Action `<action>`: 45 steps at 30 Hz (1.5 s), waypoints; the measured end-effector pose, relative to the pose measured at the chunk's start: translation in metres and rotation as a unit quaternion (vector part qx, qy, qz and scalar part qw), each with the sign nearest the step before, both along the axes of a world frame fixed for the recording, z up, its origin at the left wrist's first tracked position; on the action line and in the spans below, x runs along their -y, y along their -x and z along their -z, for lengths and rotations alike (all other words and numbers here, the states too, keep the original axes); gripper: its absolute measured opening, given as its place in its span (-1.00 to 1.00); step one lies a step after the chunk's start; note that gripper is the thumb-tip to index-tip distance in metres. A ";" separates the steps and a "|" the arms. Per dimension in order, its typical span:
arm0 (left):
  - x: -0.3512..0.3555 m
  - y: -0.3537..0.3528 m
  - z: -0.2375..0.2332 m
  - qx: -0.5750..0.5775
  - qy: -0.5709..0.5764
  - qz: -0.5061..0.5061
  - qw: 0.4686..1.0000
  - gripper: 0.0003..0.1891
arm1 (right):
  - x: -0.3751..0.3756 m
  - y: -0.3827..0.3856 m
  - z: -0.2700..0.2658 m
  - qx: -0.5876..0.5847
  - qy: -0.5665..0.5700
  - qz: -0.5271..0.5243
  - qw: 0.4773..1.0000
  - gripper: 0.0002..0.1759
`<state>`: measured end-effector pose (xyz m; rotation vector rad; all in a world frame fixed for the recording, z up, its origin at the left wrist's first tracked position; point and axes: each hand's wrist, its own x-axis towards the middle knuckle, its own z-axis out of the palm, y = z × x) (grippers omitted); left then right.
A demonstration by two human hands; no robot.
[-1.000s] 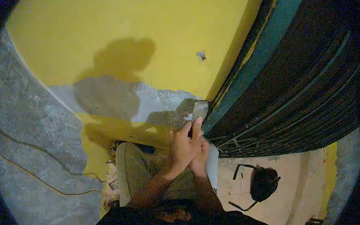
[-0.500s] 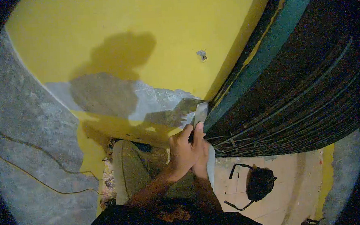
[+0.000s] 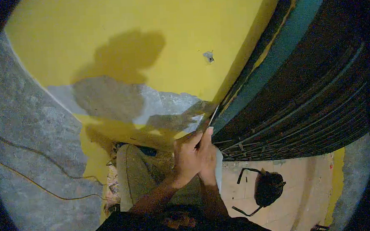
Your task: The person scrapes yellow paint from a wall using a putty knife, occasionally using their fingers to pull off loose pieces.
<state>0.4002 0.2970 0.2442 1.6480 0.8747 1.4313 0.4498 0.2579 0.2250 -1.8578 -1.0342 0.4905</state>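
A scraper [image 3: 213,114] with a thin metal blade is seen nearly edge-on, its tip at the corner where the yellow wall [image 3: 180,28] meets the dark and teal frame [image 3: 270,56]. My left hand [image 3: 188,157] and my right hand [image 3: 207,159] are closed together around its handle, which they mostly hide. My right thumb lies along the tool toward the blade. Left of the blade, a bare grey patch [image 3: 167,100] with ragged edges shows where the yellow coat is gone.
A barred dark metal gate [image 3: 294,126] fills the right. On the tiled floor [image 3: 239,192] lies a black bag [image 3: 269,188] with straps. Cables [image 3: 42,181] run along the grey surface at left. A small hole [image 3: 208,56] marks the wall.
The scraper has turned in my hands: its blade showed its flat face before and is now edge-on, tilted slightly further right into the corner. Both hands stay closed around it.
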 end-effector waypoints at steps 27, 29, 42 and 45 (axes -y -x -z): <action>-0.010 0.004 0.019 -0.052 0.066 0.090 0.992 -0.68 | 0.008 -0.001 0.097 -0.061 -0.067 -0.017 0.996 -0.63; -0.012 0.005 0.018 -0.060 0.065 0.094 0.992 -0.68 | 0.007 0.002 0.094 0.158 -0.071 0.000 0.985 -0.61; -0.024 0.016 -0.008 -0.107 0.015 0.105 0.989 -0.71 | -0.013 0.020 0.056 0.239 -0.144 0.067 0.958 -0.57; -0.016 0.013 -0.006 -0.084 0.034 0.109 0.990 -0.71 | -0.002 0.018 0.041 0.030 -0.108 0.039 0.993 -0.56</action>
